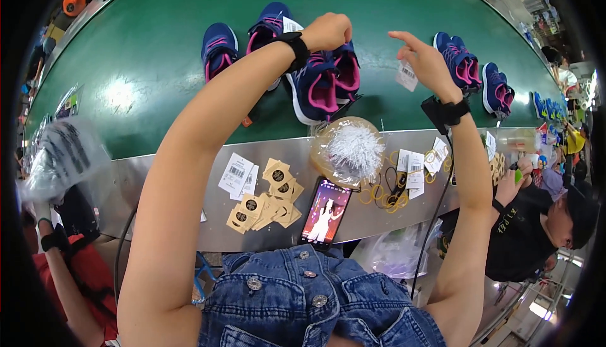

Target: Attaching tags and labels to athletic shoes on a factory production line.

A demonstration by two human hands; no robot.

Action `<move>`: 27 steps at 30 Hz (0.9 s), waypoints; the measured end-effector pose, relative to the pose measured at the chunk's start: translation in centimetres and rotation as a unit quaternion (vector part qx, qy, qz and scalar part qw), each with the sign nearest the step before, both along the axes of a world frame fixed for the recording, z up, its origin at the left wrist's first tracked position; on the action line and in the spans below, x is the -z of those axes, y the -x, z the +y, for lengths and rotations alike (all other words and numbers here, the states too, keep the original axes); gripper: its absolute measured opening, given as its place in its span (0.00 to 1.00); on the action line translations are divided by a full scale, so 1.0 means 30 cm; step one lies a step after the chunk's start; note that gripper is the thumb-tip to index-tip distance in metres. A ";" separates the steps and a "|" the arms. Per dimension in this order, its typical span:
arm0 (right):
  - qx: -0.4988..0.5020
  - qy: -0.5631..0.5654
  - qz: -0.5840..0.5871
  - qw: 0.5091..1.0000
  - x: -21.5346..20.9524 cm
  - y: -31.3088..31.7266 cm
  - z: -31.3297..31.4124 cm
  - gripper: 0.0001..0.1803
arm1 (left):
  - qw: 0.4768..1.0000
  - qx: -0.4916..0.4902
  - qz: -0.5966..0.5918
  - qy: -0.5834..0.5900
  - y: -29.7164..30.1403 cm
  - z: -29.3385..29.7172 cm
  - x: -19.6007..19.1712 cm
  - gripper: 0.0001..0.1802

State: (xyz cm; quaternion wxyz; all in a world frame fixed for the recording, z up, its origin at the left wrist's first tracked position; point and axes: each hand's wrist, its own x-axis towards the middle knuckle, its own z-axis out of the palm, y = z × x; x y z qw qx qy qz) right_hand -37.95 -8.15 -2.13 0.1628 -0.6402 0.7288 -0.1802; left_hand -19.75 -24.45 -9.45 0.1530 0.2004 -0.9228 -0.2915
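Hands, two. Our left hand is poised over the middle pair of navy shoes, its fingers curled in and bunched together; we cannot tell whether they pinch anything. Our right hand is apart from it, to the right, with the index finger extended leftward and the other fingers bent. A barcoded white tag hangs just below these fingers; we cannot tell whether they grip it.

Footwear. The middle pair, pink-lined, is on the green work surface near its front edge, side by side, below our left hand. To its left we list another navy pair, partly behind our left forearm; to the right of our right hand, two more pairs' worth of space holds a similar navy pair and a navy shoe beside it.

Metal ledge, left to right: white barcoded cards; kraft cards with black discs; a lit phone; a bundle of white strands; yellow rings.

Wristwear: black straps, left and right.

Surroundings: a co-worker in black at right.
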 end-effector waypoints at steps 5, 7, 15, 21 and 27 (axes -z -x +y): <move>-0.063 -0.054 0.183 0.980 0.114 -0.020 -0.065 0.08 | 0.953 0.043 -0.198 -0.226 0.025 -0.071 -0.018 0.07; -0.047 -0.019 0.187 0.981 0.172 -0.017 -0.087 0.08 | 0.954 0.049 -0.196 -0.221 0.052 -0.051 -0.035 0.07; -0.048 0.152 0.167 0.973 0.244 -0.122 -0.169 0.06 | 0.963 0.034 -0.151 -0.219 -0.004 -0.072 -0.029 0.08; -0.051 0.183 0.175 0.966 0.274 -0.195 -0.188 0.05 | 0.958 0.006 -0.189 -0.215 -0.034 -0.067 -0.039 0.05; -0.097 0.219 0.161 0.958 0.261 -0.192 -0.187 0.04 | 0.951 -0.024 -0.138 -0.276 -0.066 -0.060 -0.058 0.04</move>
